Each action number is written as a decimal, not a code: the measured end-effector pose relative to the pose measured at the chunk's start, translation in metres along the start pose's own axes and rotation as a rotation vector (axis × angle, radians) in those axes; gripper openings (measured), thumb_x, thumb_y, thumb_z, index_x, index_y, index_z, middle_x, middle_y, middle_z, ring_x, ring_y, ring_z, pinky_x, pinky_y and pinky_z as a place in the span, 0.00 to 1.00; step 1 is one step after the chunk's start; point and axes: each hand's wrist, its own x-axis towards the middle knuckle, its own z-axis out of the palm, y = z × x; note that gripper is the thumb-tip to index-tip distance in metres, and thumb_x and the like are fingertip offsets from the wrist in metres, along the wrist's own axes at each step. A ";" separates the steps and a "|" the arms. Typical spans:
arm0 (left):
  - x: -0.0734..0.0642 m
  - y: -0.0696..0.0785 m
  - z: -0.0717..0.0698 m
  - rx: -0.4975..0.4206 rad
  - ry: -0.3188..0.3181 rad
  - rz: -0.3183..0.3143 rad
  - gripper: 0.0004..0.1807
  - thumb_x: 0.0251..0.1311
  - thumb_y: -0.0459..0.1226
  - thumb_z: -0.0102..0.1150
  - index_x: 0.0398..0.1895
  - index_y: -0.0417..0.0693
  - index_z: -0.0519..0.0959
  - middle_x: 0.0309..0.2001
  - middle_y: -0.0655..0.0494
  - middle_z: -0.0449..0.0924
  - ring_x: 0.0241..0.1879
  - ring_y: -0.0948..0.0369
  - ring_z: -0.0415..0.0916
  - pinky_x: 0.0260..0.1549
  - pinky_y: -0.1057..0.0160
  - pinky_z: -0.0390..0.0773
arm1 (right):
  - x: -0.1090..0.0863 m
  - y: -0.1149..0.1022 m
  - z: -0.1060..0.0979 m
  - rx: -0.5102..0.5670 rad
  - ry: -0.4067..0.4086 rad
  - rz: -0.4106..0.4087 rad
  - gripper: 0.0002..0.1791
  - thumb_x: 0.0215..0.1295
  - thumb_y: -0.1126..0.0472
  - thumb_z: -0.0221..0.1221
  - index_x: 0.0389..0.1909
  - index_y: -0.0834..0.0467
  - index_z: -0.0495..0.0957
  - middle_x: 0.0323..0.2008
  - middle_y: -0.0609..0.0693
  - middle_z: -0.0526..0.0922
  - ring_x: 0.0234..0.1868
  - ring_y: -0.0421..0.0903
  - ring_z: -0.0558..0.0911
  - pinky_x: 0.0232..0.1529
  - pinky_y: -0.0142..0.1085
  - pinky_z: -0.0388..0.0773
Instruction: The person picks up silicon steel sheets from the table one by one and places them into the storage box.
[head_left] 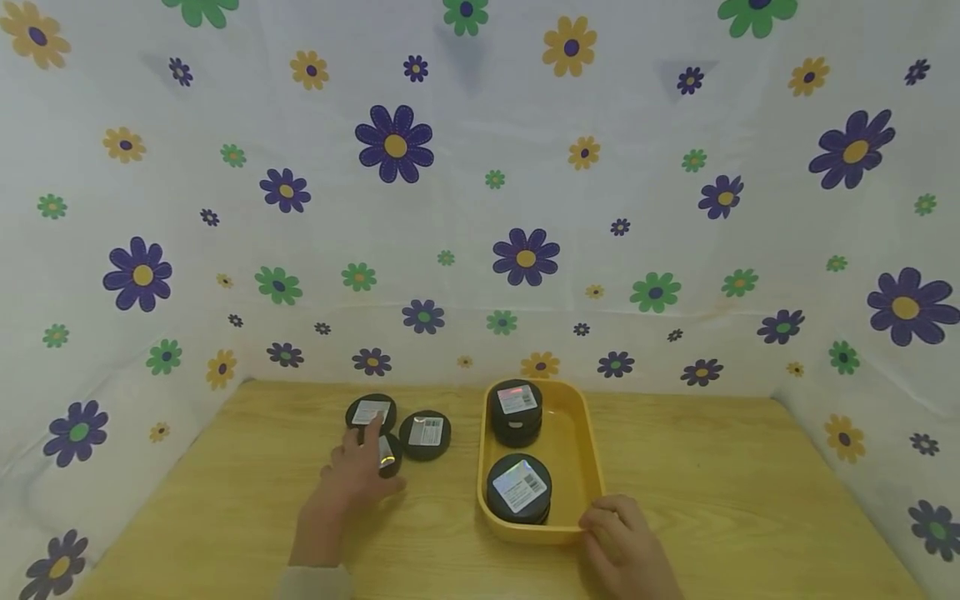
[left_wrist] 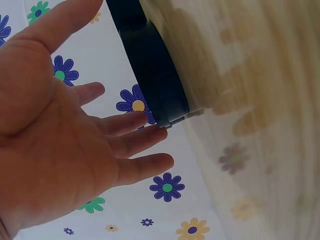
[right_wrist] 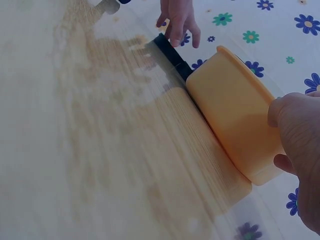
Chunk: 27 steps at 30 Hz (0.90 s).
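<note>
My left hand point(head_left: 356, 468) is spread over a flat, round black case point(head_left: 388, 457) with a white label. In the left wrist view its fingers are extended, fingertips right at the edge of a black case point(left_wrist: 155, 70). Two similar labelled cases lie close by, a far one point(head_left: 371, 408) and one to the right point(head_left: 425, 435). With my right hand point(head_left: 626, 542) I grip the near right corner of a yellow tray point(head_left: 592, 442); in the right wrist view the fingers lie at the rim of the tray point(right_wrist: 235, 115).
Inside the tray, stacked black cases stand at the far left point(head_left: 517, 412) and near left point(head_left: 519, 490). The wooden table point(head_left: 720, 483) ends at a flower-printed white cloth point(head_left: 465, 217) that hangs behind and on both sides.
</note>
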 end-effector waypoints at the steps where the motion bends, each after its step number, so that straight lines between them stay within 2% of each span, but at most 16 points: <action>1: 0.001 -0.001 0.001 -0.002 0.001 0.005 0.57 0.50 0.46 0.72 0.77 0.42 0.47 0.67 0.21 0.52 0.63 0.24 0.56 0.55 0.24 0.59 | 0.000 0.000 0.001 0.001 0.009 -0.007 0.15 0.74 0.50 0.50 0.34 0.54 0.80 0.39 0.48 0.76 0.42 0.43 0.74 0.52 0.22 0.68; 7: 0.003 -0.006 0.007 -0.017 0.007 0.007 0.55 0.50 0.45 0.68 0.76 0.41 0.46 0.68 0.21 0.50 0.64 0.24 0.54 0.56 0.24 0.58 | 0.001 0.000 0.001 0.000 0.016 -0.011 0.15 0.74 0.50 0.50 0.34 0.54 0.80 0.39 0.48 0.76 0.42 0.43 0.74 0.52 0.22 0.68; 11: 0.000 -0.005 0.004 -0.021 0.011 0.008 0.53 0.50 0.44 0.67 0.75 0.41 0.47 0.67 0.21 0.51 0.64 0.24 0.54 0.56 0.25 0.59 | 0.001 -0.002 0.001 0.002 0.004 0.002 0.15 0.74 0.49 0.50 0.35 0.54 0.79 0.39 0.47 0.76 0.43 0.43 0.73 0.52 0.21 0.67; 15: 0.000 -0.003 -0.002 -0.010 0.033 0.015 0.51 0.53 0.43 0.66 0.75 0.40 0.48 0.66 0.20 0.52 0.62 0.25 0.55 0.54 0.26 0.63 | 0.005 0.000 0.001 -0.003 0.018 -0.017 0.16 0.75 0.50 0.50 0.35 0.54 0.80 0.39 0.48 0.76 0.42 0.43 0.74 0.52 0.22 0.68; 20: 0.007 -0.011 -0.001 0.025 0.053 0.025 0.49 0.54 0.42 0.66 0.75 0.39 0.50 0.66 0.20 0.53 0.57 0.30 0.59 0.48 0.31 0.71 | 0.007 0.003 0.003 -0.017 0.010 -0.008 0.16 0.75 0.48 0.49 0.34 0.54 0.80 0.40 0.48 0.76 0.43 0.43 0.74 0.52 0.22 0.69; 24: 0.010 -0.018 0.006 0.040 0.036 0.027 0.49 0.53 0.42 0.64 0.75 0.39 0.51 0.65 0.23 0.56 0.54 0.33 0.60 0.45 0.34 0.73 | 0.002 0.003 0.004 -0.053 0.011 0.007 0.18 0.75 0.46 0.47 0.33 0.51 0.79 0.40 0.47 0.77 0.43 0.44 0.76 0.51 0.21 0.69; 27: 0.009 -0.018 0.007 0.047 0.028 0.029 0.49 0.53 0.42 0.64 0.75 0.38 0.52 0.62 0.26 0.61 0.53 0.34 0.61 0.45 0.35 0.73 | 0.000 0.003 0.003 -0.059 0.019 0.007 0.19 0.75 0.46 0.45 0.32 0.50 0.79 0.40 0.46 0.77 0.43 0.44 0.76 0.52 0.20 0.69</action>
